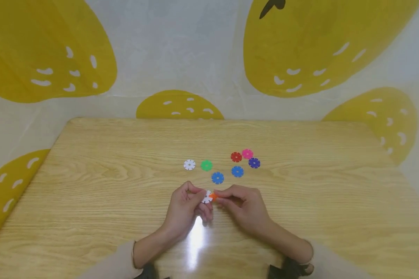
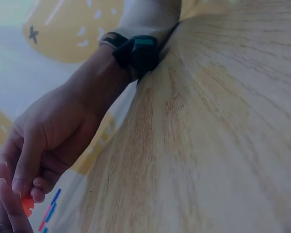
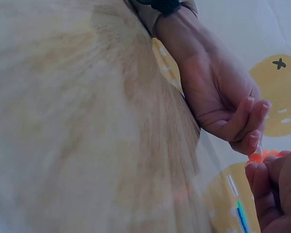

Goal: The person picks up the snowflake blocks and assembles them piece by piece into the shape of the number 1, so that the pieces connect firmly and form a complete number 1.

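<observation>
Both sleeves sit at the near table [image 1: 90, 217] edge. Left hand [image 1: 186, 209] pinches a white snowflake disc [image 1: 206, 197], right hand [image 1: 244, 207] pinches an orange disc [image 1: 213, 196], the two touching. Further out, two blue discs [image 1: 217, 178] and a green disc [image 1: 206, 165].
</observation>
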Demonstrator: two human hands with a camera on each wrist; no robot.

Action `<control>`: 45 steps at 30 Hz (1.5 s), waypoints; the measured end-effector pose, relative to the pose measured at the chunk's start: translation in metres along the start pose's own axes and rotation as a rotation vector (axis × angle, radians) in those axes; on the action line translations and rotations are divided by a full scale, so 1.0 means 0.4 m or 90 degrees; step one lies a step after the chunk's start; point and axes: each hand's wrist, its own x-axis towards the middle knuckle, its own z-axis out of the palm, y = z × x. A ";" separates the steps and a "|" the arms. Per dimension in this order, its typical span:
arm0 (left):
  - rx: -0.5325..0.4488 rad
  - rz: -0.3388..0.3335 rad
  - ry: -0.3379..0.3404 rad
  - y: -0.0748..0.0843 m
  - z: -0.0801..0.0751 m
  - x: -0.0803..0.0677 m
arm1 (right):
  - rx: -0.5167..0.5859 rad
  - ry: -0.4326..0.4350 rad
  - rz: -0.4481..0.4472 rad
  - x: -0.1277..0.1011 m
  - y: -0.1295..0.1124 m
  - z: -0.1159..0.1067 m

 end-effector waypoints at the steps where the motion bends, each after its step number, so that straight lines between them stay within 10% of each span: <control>1: 0.000 0.001 0.000 0.000 0.000 0.000 | 0.001 -0.002 0.001 0.000 0.001 0.000; 14: 0.044 0.019 -0.081 0.003 -0.010 0.000 | 0.020 0.006 0.100 -0.010 0.025 -0.008; 27: 0.267 0.061 -0.119 0.031 -0.001 -0.016 | 0.125 0.002 0.219 -0.019 0.076 -0.015; 36: 0.523 0.290 -0.141 0.058 0.025 -0.028 | 0.153 0.013 0.304 -0.011 0.057 -0.016; 45: 0.509 0.361 -0.167 0.053 0.026 -0.026 | 0.204 -0.014 0.341 0.004 0.008 -0.022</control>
